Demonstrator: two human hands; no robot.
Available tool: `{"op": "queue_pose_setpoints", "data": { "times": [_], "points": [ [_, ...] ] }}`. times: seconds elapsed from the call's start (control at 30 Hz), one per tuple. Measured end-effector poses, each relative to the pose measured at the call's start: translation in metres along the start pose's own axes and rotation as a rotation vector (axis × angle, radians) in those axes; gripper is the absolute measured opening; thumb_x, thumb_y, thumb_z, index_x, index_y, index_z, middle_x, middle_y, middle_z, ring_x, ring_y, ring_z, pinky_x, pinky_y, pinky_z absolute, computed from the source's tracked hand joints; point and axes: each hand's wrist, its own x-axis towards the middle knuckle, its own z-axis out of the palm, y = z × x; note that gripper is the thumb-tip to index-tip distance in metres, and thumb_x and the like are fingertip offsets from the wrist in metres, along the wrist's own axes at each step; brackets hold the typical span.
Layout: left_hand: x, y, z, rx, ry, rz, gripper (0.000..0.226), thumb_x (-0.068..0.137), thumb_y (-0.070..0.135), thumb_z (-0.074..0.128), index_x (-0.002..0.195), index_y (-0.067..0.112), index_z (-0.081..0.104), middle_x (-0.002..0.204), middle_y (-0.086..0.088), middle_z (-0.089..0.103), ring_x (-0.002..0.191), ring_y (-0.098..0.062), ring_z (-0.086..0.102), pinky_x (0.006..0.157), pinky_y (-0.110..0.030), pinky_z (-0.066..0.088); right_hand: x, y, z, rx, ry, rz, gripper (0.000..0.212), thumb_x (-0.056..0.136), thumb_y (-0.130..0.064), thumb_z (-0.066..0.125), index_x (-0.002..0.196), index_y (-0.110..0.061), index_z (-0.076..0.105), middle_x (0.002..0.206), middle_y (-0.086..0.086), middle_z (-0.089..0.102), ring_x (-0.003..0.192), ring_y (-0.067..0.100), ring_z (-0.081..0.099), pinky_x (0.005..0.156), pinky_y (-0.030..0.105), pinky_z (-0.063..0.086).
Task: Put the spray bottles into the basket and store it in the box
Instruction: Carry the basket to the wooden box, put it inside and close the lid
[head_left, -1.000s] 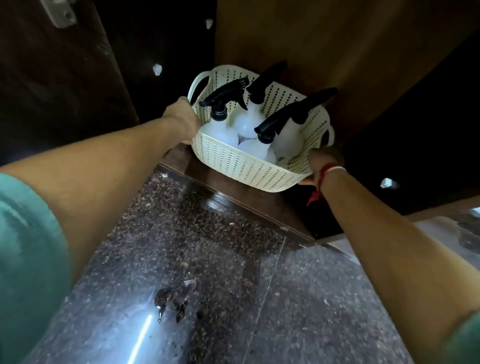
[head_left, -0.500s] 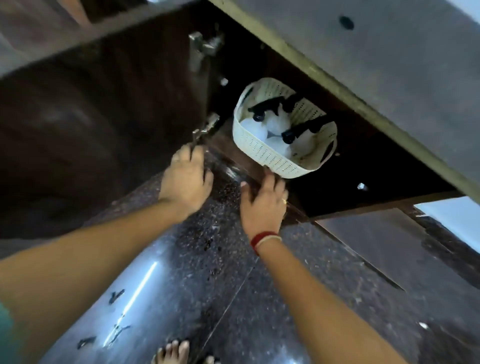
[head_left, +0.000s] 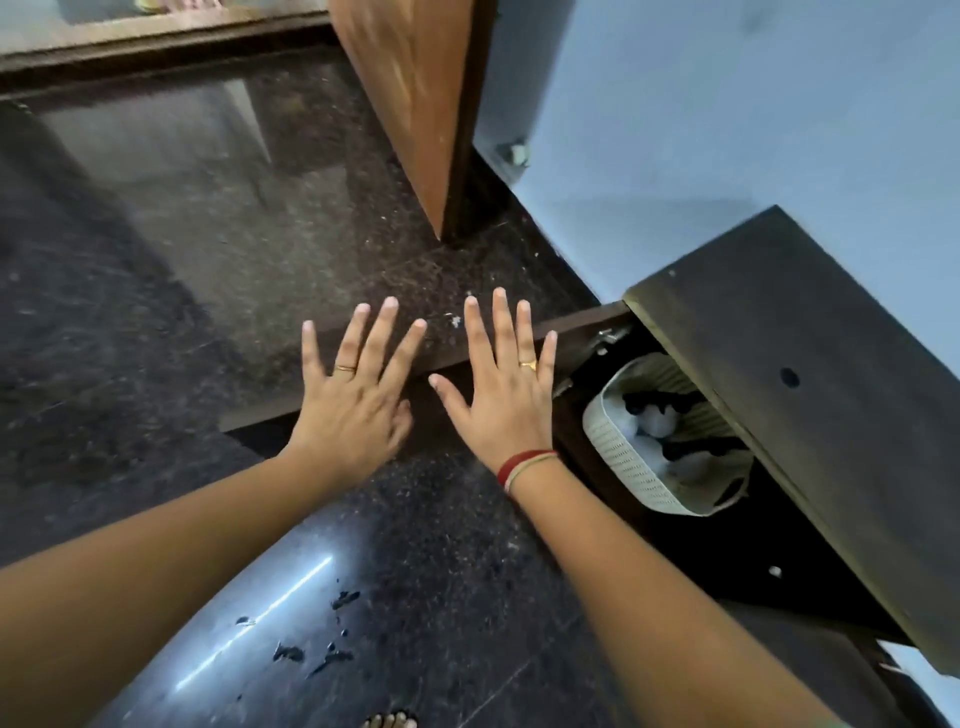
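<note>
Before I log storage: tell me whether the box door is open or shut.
Open. The door stands swung out from the box, leaving the basket inside visible.

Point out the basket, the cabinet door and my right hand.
basket (head_left: 623, 457): head view, on its perforated white side wall.
cabinet door (head_left: 571, 332): head view, on its dark top edge near the hinge.
right hand (head_left: 506, 410): head view, on the back of the open hand.

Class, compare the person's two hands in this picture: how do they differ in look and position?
The right hand wears a red and pale wristband; the left hand has a bare wrist. The right hand is nearer the basket; the left lies farther away. Both are open, fingers spread, each with a gold ring.
</note>
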Motion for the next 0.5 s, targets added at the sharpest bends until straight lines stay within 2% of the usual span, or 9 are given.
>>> {"op": "queue_pose_setpoints", "data": {
  "times": [0.1, 0.2, 0.33, 0.5],
  "points": [
    [-0.022, -0.017, 0.01, 0.02, -0.102, -0.023, 0.09, 0.078, 0.039, 0.062, 0.152, 0.017, 0.017, 0.157, -0.012, 0.023, 0.14, -0.032, 0.035, 0.105, -0.062, 0.03, 0.004, -0.001, 0.022, -0.074, -0.119, -0.032, 0.083, 0.086, -0.07, 0.031, 0.151, -0.028, 0.002, 0.162, 0.004, -0.003, 0.148, 0.026, -0.006, 0.116, 0.057, -0.002],
    [-0.037, -0.021, 0.021, 0.066, -0.147, 0.017, 0.086, 0.08, 0.042, 0.055, 0.152, 0.014, 0.017, 0.156, -0.013, 0.028, 0.133, -0.033, 0.043, 0.095, -0.051, 0.04, -0.002, 0.003, 0.039, -0.062, -0.089, -0.011, 0.08, 0.085, -0.072, 0.03, 0.151, -0.03, 0.015, 0.161, 0.003, 0.008, 0.148, 0.027, 0.0, 0.115, 0.057, 0.002],
    [-0.034, -0.016, 0.018, 0.065, -0.117, 0.042, 0.081, 0.076, 0.041, 0.051, 0.149, 0.015, 0.026, 0.144, -0.016, 0.044, 0.107, -0.036, 0.058, 0.072, -0.042, 0.043, -0.005, 0.004, 0.038, -0.036, -0.03, 0.01, 0.072, 0.085, -0.07, 0.033, 0.143, -0.028, 0.036, 0.157, 0.003, 0.026, 0.148, 0.027, 0.009, 0.114, 0.056, 0.009],
    [-0.044, -0.005, -0.002, 0.048, -0.234, 0.159, 0.073, 0.077, 0.038, 0.065, 0.143, 0.02, 0.041, 0.125, -0.019, 0.058, 0.088, -0.036, 0.065, 0.061, -0.04, 0.053, -0.021, 0.01, 0.017, -0.029, -0.085, -0.016, 0.066, 0.087, -0.069, 0.031, 0.135, -0.027, 0.046, 0.152, 0.002, 0.035, 0.147, 0.026, 0.014, 0.115, 0.056, 0.01]
  ]
}}
